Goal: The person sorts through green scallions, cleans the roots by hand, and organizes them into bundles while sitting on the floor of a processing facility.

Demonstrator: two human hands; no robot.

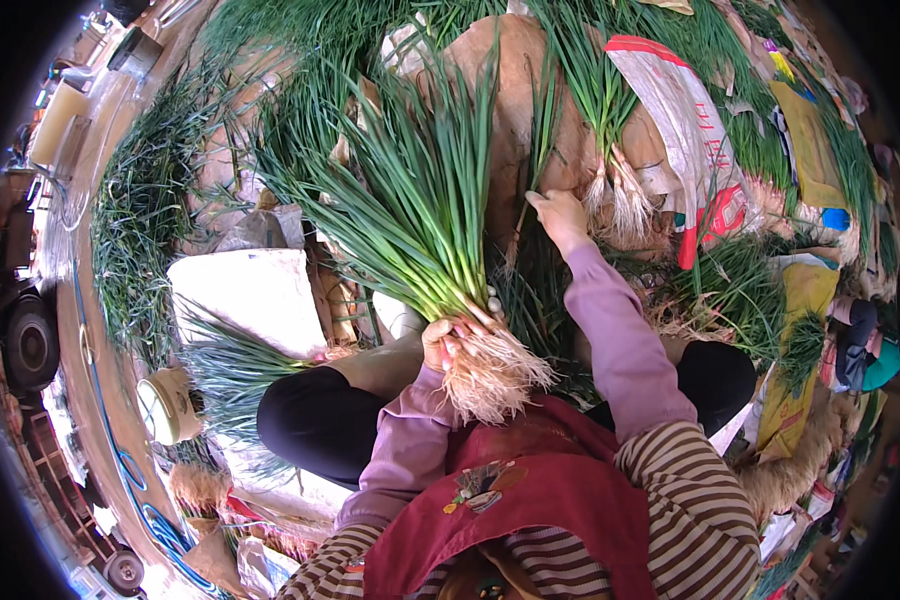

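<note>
A thick bunch of green onions [425, 205] fans up and away from my left hand [437, 345], which is wrapped round its pale lower stalks. The bunch's tangled roots [495, 378] hang over my lap. To the right and farther off, my right hand [562, 218] pinches a thin single green onion [542, 130], its root end pointing down toward me. Just beyond that hand, a smaller cluster of green onions [610, 110] lies with its white roots toward me, on brown sacking [490, 75]. The right fingertips are partly hidden.
Loose green leaves [150, 220] heap up at the left. A white padded sheet [245, 295] and a cream bucket [170, 405] stand near my left knee. A white-and-red sack [670, 110] lies at the right, with more onions [735, 290]. A blue hose [100, 400] runs along the far left floor.
</note>
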